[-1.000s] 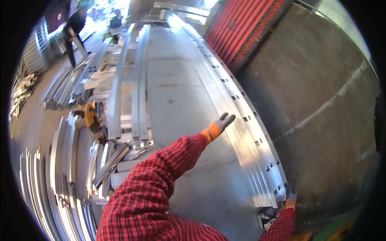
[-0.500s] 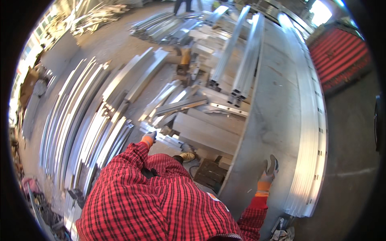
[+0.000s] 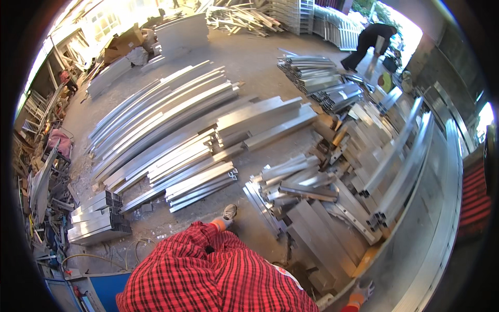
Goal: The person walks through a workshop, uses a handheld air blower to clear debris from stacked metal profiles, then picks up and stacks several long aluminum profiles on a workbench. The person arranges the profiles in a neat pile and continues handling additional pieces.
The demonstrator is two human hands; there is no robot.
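Observation:
My left hand [image 3: 222,223], in a work glove with an orange cuff, hangs in front of my body just behind my shoe [image 3: 230,210]. Its fingers are too small and partly covered to read. At the lower right, my right hand [image 3: 364,291] in a grey glove is over the near end of a long grey metal sheet [image 3: 387,278]. Its fingers look spread and nothing shows in them; whether they touch the sheet I cannot tell. Beside the sheet lies a pile of metal profile offcuts [image 3: 306,192], with wide flat panels [image 3: 322,234] nearer to me.
Long silvery profiles [image 3: 166,119] lie in rows across the floor at left and centre. A bundle of short dark-ended profiles [image 3: 99,223] stands at lower left, above a blue-topped surface [image 3: 109,291]. Far right, a person in dark clothes [image 3: 366,47] bends over.
My view has swung left, so the floor rows and the bending person show more fully. The metal sheet and my right hand now sit lower and farther right in view.

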